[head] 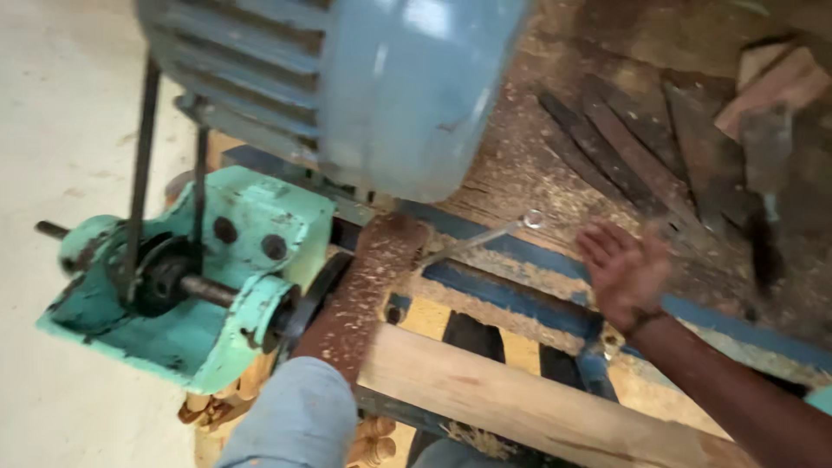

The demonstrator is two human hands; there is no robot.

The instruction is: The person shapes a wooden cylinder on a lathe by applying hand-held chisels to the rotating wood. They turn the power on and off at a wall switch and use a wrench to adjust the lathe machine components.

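Leftmost, a green bearing housing (186,286) sits under a big blue motor (381,78), with a sawdust-covered belt (364,286) just beside it. Further right a spanner (481,238) lies on the blue frame (520,299), its long axis running left to right, ring end toward the right hand (626,273). That hand hovers open and empty near the ring end; the left hand is out of view.

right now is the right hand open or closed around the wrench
Open. The right hand has its fingers spread, and the wrench lies apart from it on the blue frame.
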